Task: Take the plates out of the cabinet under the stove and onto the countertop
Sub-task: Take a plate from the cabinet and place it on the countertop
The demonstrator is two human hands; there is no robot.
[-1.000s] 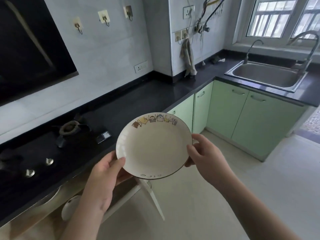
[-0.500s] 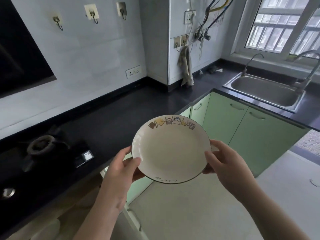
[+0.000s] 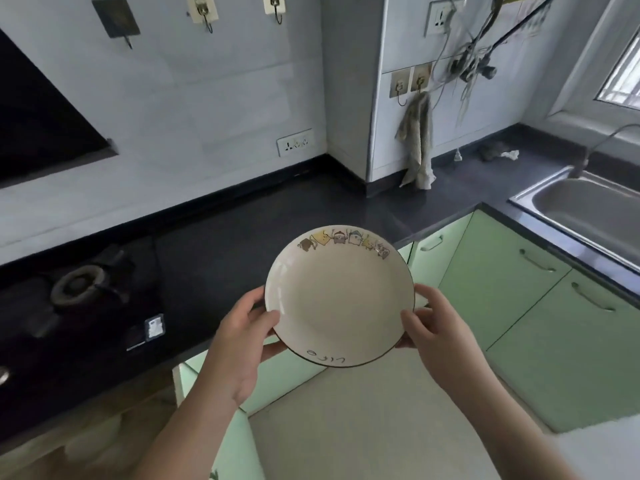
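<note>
Cream ceramic plate (image 3: 337,299), dark-rimmed, held level in the air by both hands above the front edge of the black tabletop (image 3: 221,244). Far rim carries a row of small cartoon figures; near rim has a few handwritten-style letters. Plate not touching the tabletop.

Left hand (image 3: 239,344) grips the plate's left edge: thumb lies over the rim on the upper face, remaining fingers (image 3: 273,349) curl underneath. Right hand (image 3: 433,330) grips the right edge the same way, thumb on top of the rim, fingers tucked below and mostly hidden. Both forearms reach up from the bottom of the view.

Stove burner (image 3: 81,284) sits in the tabletop well to the left of the plate, with a small label plate near it. Under the stove, an open cabinet (image 3: 104,427) shows a wooden-toned interior; contents too blurred to tell. Its pale green door (image 3: 221,420) stands open beneath the left forearm.

Right side: green cabinet fronts with bar handles, steel sink (image 3: 588,216) set in the tabletop, faucet behind it. Grey cloth (image 3: 417,147) hangs from a wall hook in the corner. Wall socket (image 3: 294,144) above the backsplash. Loose cables bunched on the wall upper right.
</note>
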